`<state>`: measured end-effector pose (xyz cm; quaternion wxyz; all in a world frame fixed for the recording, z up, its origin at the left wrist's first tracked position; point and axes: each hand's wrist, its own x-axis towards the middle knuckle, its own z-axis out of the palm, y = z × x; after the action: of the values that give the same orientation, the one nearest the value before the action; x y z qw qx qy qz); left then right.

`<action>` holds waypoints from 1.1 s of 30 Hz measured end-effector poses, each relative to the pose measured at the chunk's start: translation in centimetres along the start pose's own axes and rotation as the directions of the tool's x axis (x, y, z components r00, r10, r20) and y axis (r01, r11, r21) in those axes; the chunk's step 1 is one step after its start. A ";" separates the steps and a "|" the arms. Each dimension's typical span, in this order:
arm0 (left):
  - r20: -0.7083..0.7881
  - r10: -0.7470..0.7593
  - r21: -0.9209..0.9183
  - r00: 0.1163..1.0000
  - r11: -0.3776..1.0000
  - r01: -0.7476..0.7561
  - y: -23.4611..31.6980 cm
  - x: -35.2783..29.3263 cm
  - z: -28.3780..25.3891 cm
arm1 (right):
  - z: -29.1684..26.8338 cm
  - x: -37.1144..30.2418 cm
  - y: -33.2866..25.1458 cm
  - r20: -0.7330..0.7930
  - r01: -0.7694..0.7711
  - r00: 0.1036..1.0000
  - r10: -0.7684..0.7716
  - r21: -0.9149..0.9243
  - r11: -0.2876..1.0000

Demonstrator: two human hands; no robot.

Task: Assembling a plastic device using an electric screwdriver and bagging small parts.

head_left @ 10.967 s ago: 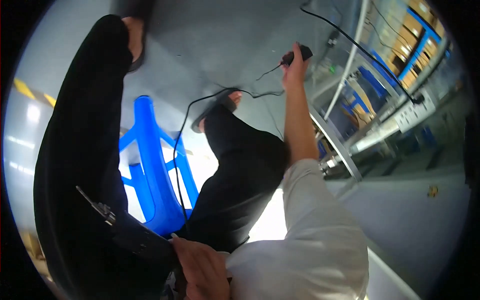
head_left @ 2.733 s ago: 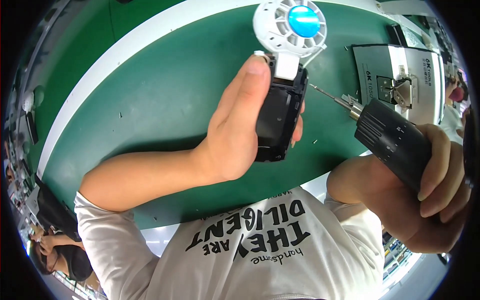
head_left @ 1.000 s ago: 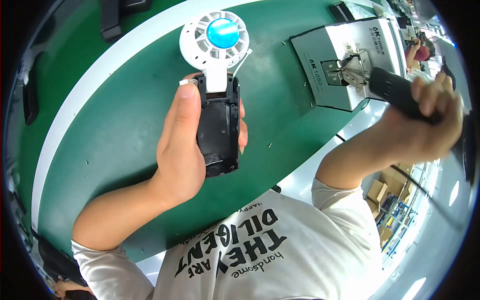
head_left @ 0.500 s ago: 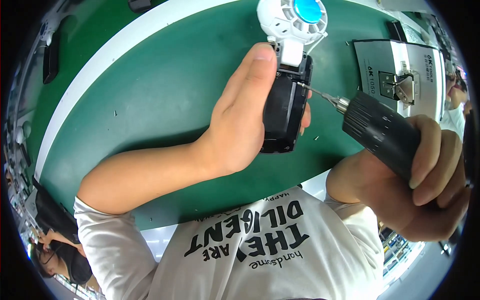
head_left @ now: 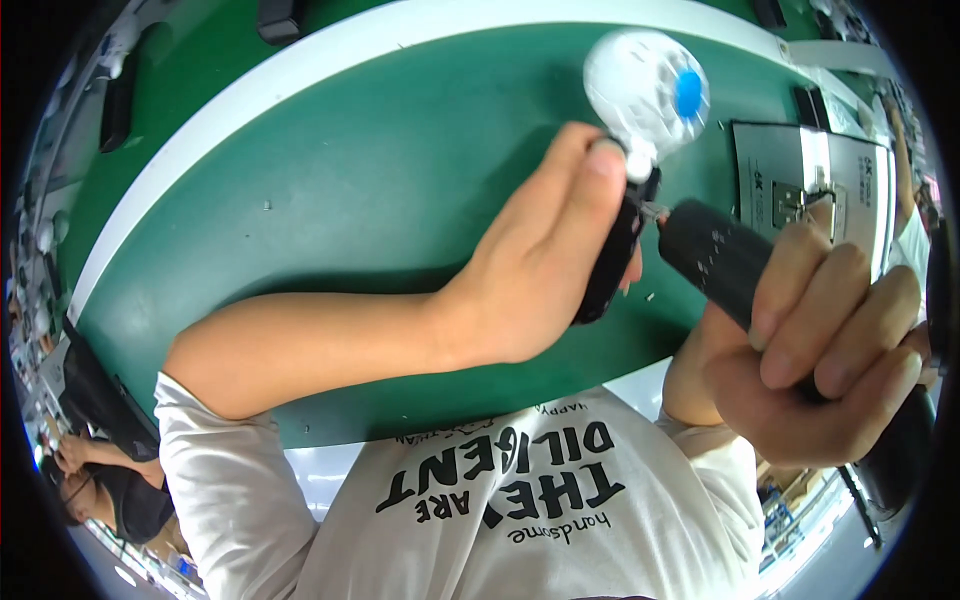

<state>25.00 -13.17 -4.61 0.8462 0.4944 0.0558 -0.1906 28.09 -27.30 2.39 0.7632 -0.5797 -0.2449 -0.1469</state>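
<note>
My left hand [head_left: 545, 250] is wrapped round a handheld device with a slim black body [head_left: 610, 272], its thumb near the top end. From that end juts a round white fan-like head [head_left: 632, 88] with a blue centre, blurred by motion. The body is tilted, so mostly its narrow side shows. In my right hand [head_left: 830, 340] is a black electric screwdriver [head_left: 712, 252], fingers closed round its barrel. Its metal bit [head_left: 652, 212] points left and meets the upper part of the black body. The exact spot at the tip is hidden.
A silver case [head_left: 855, 170] with a metal latch lies at the right. Small loose screws [head_left: 267, 206] are scattered on the green tabletop [head_left: 350, 230], which has a white border [head_left: 330, 65]. Another person [head_left: 130, 500] sits at the lower left.
The device has shifted right and rolled from flat face up to nearly edge-on, its white head turning too. My right hand has brought the screwdriver left, closer to it.
</note>
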 end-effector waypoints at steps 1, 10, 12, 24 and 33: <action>0.011 0.019 0.031 1.000 0.999 -0.020 0.3 -0.3 -0.4 | 0.5 -0.1 0.3 -0.031 -0.002 1.000 0.003 0.043 0.999; -0.128 0.252 0.446 0.959 0.878 -0.172 6.9 5.4 -3.4 | -3.1 -0.9 -3.7 -0.305 0.477 0.854 -0.420 0.139 0.868; -0.155 0.611 0.856 0.776 0.475 -0.204 8.1 8.8 -7.8 | -3.6 -0.7 -3.3 -0.250 0.420 0.894 -0.373 0.171 0.891; 0.306 0.680 0.935 0.666 -0.345 -0.078 8.1 1.0 -3.3 | -7.1 -2.3 -3.2 -0.129 0.401 0.910 -0.394 0.037 0.915; 0.245 -0.370 0.662 0.896 0.739 0.124 -13.9 -15.6 -0.6 | -10.1 -3.0 -3.1 -0.193 0.322 0.943 -0.272 0.314 0.893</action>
<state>5.46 -14.62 -11.84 0.5927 0.6928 -0.1013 -0.3980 26.07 -38.00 1.23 0.8361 -0.3820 -0.2967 -0.2589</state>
